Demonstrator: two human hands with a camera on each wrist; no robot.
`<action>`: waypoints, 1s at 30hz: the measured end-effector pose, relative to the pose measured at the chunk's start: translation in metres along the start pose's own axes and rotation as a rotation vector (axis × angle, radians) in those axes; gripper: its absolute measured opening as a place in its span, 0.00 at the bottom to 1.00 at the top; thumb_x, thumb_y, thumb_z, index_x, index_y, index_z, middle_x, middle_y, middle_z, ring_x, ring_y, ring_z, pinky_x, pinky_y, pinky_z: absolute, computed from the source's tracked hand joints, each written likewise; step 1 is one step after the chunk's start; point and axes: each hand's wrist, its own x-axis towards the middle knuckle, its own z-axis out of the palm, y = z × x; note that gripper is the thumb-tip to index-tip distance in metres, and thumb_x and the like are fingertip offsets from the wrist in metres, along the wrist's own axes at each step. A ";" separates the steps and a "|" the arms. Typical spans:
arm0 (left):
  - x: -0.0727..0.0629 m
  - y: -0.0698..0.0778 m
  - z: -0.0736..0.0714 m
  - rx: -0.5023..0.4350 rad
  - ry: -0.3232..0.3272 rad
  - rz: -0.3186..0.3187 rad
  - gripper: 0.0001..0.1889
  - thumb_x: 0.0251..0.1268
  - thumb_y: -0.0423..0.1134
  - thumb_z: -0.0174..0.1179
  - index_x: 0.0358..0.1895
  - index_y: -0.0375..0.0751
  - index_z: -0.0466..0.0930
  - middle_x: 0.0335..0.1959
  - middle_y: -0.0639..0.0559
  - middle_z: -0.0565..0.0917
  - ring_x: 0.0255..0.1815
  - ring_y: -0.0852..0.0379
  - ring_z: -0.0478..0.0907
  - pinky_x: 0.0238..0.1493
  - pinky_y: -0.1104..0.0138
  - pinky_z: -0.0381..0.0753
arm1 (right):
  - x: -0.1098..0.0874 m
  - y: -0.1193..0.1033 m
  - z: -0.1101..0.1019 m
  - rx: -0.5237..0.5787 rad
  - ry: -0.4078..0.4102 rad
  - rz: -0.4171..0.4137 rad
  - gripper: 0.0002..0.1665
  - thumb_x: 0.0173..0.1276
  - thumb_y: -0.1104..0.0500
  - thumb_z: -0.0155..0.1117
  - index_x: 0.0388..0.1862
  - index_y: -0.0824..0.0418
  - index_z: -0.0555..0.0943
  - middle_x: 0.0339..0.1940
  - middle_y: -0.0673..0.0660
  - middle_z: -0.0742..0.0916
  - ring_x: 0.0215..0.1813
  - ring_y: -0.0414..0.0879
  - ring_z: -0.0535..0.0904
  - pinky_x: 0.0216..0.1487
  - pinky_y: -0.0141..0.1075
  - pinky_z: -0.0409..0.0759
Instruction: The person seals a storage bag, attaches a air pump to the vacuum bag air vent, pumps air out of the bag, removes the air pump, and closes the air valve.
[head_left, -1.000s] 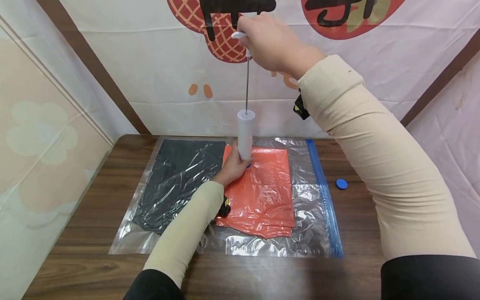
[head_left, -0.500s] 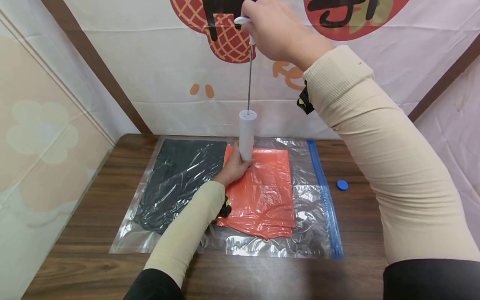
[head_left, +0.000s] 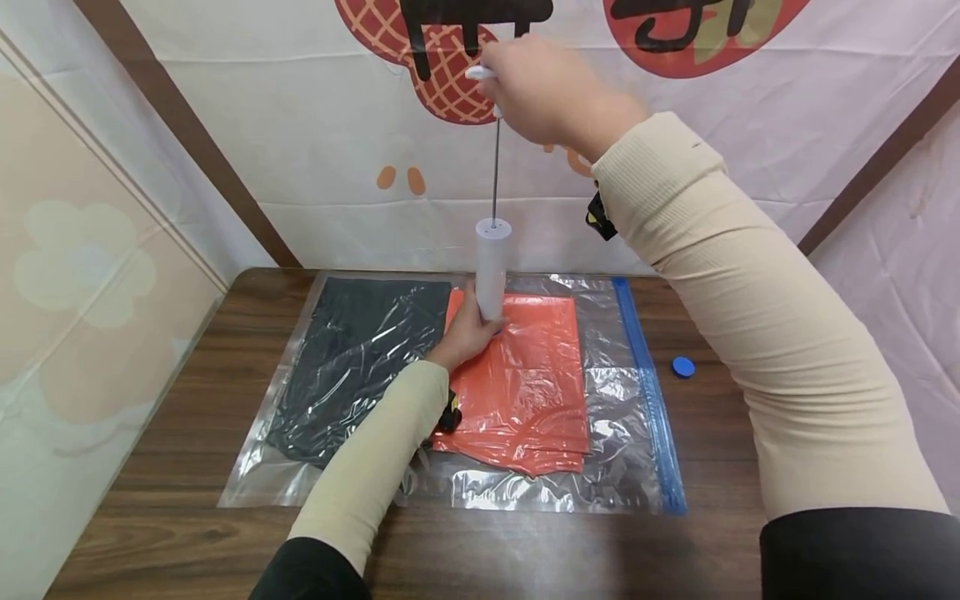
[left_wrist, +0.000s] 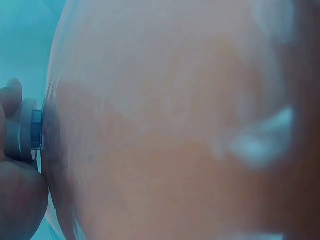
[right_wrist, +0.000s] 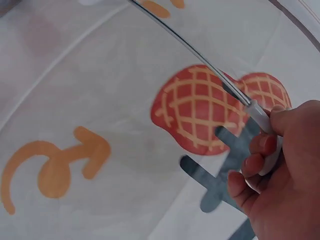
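Observation:
A white hand pump point(head_left: 492, 271) stands upright over a clear vacuum storage bag point(head_left: 611, 467). My left hand point(head_left: 465, 333) grips the pump's lower end, where a bit of blue valve point(left_wrist: 36, 129) shows against the bag's film in the left wrist view. High above, my right hand point(head_left: 543, 92) has its fingers curled round the white pump handle point(right_wrist: 260, 117), with a long stretch of the metal rod point(head_left: 496, 167) drawn out. Inside the bag lie a folded orange-red item point(head_left: 525, 383) and a folded dark item point(head_left: 367, 350), side by side.
A round blue cap point(head_left: 683, 367) lies on the wooden table point(head_left: 720, 467), right of the bag's blue zip edge point(head_left: 648, 392). Behind the table hangs a printed white cloth point(head_left: 315, 125), and a pale floral cloth point(head_left: 90, 333) closes off the left side.
My right hand rose a little with the pump handle at half a second ago, and is now lower again, near its earlier height. The left hand and the bag have stayed in place.

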 end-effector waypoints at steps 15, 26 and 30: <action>-0.001 -0.002 -0.001 0.008 -0.001 0.024 0.43 0.69 0.34 0.66 0.78 0.45 0.45 0.73 0.40 0.64 0.75 0.42 0.63 0.76 0.44 0.58 | -0.007 0.003 0.061 0.083 -0.118 -0.089 0.18 0.84 0.53 0.45 0.59 0.64 0.73 0.41 0.59 0.81 0.42 0.52 0.77 0.44 0.43 0.79; 0.001 -0.003 -0.001 0.018 -0.005 0.030 0.42 0.69 0.34 0.66 0.77 0.45 0.46 0.72 0.41 0.65 0.75 0.43 0.63 0.76 0.46 0.58 | -0.010 0.003 0.096 0.062 -0.104 -0.151 0.14 0.82 0.55 0.51 0.53 0.64 0.75 0.41 0.59 0.82 0.45 0.53 0.78 0.50 0.46 0.80; 0.002 -0.005 -0.001 0.005 -0.008 0.028 0.43 0.68 0.33 0.67 0.76 0.45 0.46 0.71 0.41 0.65 0.74 0.43 0.64 0.76 0.46 0.59 | -0.011 0.003 0.105 0.052 -0.098 -0.163 0.13 0.82 0.55 0.52 0.53 0.64 0.75 0.42 0.59 0.82 0.46 0.54 0.79 0.52 0.48 0.81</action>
